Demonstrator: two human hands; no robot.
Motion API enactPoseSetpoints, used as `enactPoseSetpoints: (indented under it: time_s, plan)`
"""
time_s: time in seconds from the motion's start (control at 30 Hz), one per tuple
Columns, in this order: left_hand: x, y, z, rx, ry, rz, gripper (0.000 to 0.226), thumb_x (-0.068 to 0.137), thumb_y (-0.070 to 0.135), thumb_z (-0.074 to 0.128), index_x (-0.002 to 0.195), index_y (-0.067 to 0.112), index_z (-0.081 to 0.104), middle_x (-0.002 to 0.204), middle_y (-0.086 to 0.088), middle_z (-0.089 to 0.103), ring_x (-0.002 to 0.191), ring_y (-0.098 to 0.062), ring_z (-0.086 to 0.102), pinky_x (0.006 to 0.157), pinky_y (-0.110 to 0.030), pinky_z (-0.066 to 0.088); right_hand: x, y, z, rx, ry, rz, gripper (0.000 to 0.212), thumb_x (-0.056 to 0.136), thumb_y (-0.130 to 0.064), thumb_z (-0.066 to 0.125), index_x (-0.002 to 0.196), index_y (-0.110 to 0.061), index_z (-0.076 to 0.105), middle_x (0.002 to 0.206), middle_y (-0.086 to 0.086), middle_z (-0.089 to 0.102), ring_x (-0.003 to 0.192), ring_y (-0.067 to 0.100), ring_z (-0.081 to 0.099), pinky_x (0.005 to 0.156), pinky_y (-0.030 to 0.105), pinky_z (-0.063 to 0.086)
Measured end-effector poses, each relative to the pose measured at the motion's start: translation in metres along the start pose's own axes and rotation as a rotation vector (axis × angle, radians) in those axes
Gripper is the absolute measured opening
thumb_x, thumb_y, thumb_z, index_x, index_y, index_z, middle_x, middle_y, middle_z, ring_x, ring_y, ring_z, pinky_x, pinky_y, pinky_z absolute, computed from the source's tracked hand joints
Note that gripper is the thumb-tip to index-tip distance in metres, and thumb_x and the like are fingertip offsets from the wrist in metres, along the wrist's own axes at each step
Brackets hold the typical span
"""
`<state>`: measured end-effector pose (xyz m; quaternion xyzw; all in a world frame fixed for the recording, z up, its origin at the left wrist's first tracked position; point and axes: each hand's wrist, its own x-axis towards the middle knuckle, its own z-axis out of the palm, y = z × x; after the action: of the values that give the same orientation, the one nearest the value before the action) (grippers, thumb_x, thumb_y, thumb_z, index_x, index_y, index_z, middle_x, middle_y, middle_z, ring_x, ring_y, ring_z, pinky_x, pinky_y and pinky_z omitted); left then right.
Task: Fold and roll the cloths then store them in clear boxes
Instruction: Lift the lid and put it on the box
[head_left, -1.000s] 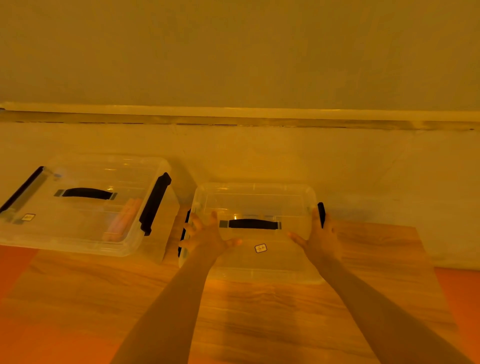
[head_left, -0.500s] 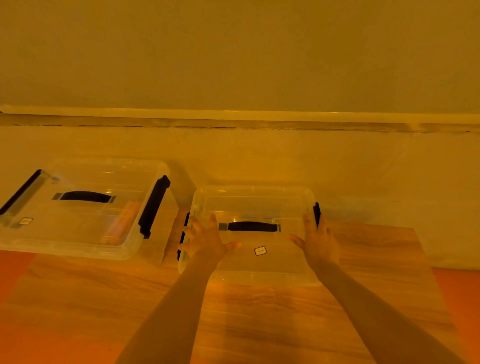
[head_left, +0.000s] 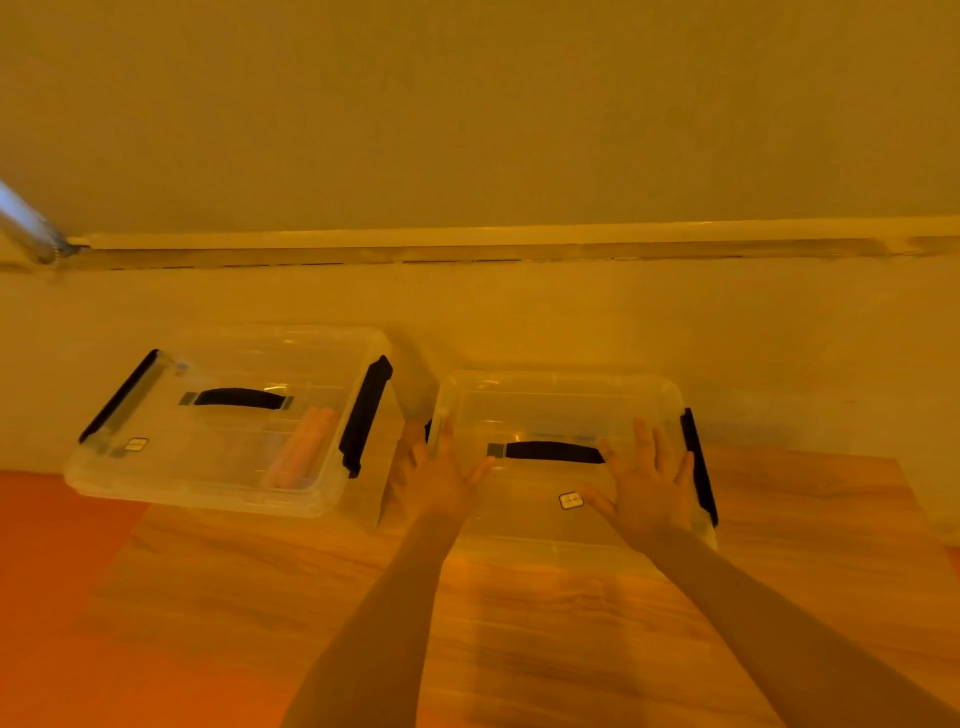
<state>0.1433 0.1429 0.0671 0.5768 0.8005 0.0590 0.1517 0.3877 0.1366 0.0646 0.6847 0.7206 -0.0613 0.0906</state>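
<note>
Head view — both hands now flatter on right box lid (head_left: 561, 415)

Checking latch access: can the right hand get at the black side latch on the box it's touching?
Probably yes. The right hand lies flat and open on the lid of the right box, fingers beside the black latch on that side. Nothing stands between them.

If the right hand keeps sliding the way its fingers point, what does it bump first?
Probably nothing solid soon: the right hand lies flat on the right box's lid, fingers pointing toward the wall beyond it.
</note>
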Motion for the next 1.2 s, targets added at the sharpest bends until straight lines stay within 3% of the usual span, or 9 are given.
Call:
enactPoseSetpoints:
  time_s: [0.2, 0.43, 0.53, 0.63, 0.87, 1.0, 1.13, 1.2]
  plan:
    - [0.021, -0.033, 0.017, -0.023, -0.015, 0.109, 0.088, 0.071, 0.088, 0.022, 0.140, 0.049, -0.018, 0.157, 0.003, -0.005, 0.143, -0.035, 0.008, 0.106, -0.060, 0.030, 0.000, -0.007, 0.010, 0.050, 0.002, 0.031, 0.104, 0.054, -0.082, -0.026, 0.146, -0.039, -0.006, 0.155, 0.018, -0.015, 0.142, 0.042, -0.009, 0.107, 0.062, -0.004]
    - [0.045, -0.044, 0.028, -0.161, -0.036, 0.151, 0.085, 0.070, 0.090, 0.019, 0.142, 0.052, -0.006, 0.157, 0.008, 0.001, 0.144, -0.027, 0.014, 0.108, -0.053, 0.034, -0.001, -0.007, 0.010, 0.075, 0.004, 0.036, 0.111, 0.048, -0.084, -0.032, 0.146, -0.043, -0.002, 0.156, 0.014, -0.016, 0.143, 0.038, -0.011, 0.104, 0.058, -0.012]
    - [0.047, -0.043, 0.023, -0.235, -0.083, 0.125, 0.084, 0.068, 0.090, 0.024, 0.140, 0.056, -0.003, 0.157, 0.007, 0.001, 0.145, -0.026, 0.011, 0.112, -0.054, 0.027, -0.001, -0.006, 0.012, 0.088, 0.011, 0.042, 0.109, 0.050, -0.086, -0.029, 0.146, -0.044, 0.002, 0.156, 0.014, -0.014, 0.143, 0.037, -0.011, 0.104, 0.059, -0.012]
    - [0.043, -0.042, 0.017, -0.155, -0.099, 0.133, 0.082, 0.073, 0.086, 0.025, 0.139, 0.055, -0.011, 0.157, 0.004, -0.006, 0.144, -0.030, 0.003, 0.112, -0.056, 0.022, -0.001, -0.007, 0.013, 0.083, 0.016, 0.044, 0.110, 0.050, -0.086, -0.030, 0.146, -0.043, 0.003, 0.156, 0.014, -0.012, 0.143, 0.037, -0.009, 0.104, 0.059, -0.012]
    - [0.032, -0.031, 0.006, 0.065, 0.001, 0.110, 0.076, 0.082, 0.075, 0.029, 0.146, 0.044, -0.001, 0.154, -0.010, -0.005, 0.137, -0.039, 0.014, 0.103, -0.050, 0.039, 0.000, -0.009, 0.010, 0.067, 0.025, 0.041, 0.106, 0.053, -0.086, -0.026, 0.146, -0.043, 0.005, 0.157, 0.014, -0.009, 0.144, 0.036, -0.007, 0.104, 0.059, -0.010]
    - [0.036, -0.031, 0.009, 0.058, -0.038, 0.107, 0.076, 0.080, 0.079, 0.021, 0.143, 0.045, -0.005, 0.156, -0.012, 0.005, 0.140, -0.039, 0.017, 0.105, -0.054, 0.035, -0.001, -0.008, 0.011, 0.061, 0.004, 0.043, 0.103, 0.059, -0.087, -0.021, 0.146, -0.043, 0.013, 0.157, 0.016, 0.000, 0.144, 0.037, 0.000, 0.104, 0.060, -0.006]
    - [0.043, -0.020, 0.007, 0.028, -0.073, 0.059, 0.085, 0.070, 0.089, 0.013, 0.141, 0.046, -0.003, 0.155, -0.015, 0.011, 0.139, -0.040, 0.022, 0.106, -0.057, 0.033, 0.000, -0.010, 0.011, 0.034, -0.063, 0.082, 0.088, 0.075, -0.083, -0.001, 0.137, -0.038, 0.042, 0.149, 0.019, 0.032, 0.135, 0.041, 0.032, 0.101, 0.065, 0.018]
    - [0.043, -0.011, 0.003, 0.052, -0.075, 0.047, 0.091, 0.071, 0.088, 0.019, 0.145, 0.039, -0.002, 0.154, -0.018, 0.011, 0.138, -0.042, 0.023, 0.106, -0.057, 0.034, 0.001, -0.011, 0.009, 0.022, -0.070, 0.084, 0.083, 0.079, -0.081, 0.005, 0.132, -0.036, 0.050, 0.143, 0.020, 0.042, 0.128, 0.042, 0.042, 0.096, 0.066, 0.025]
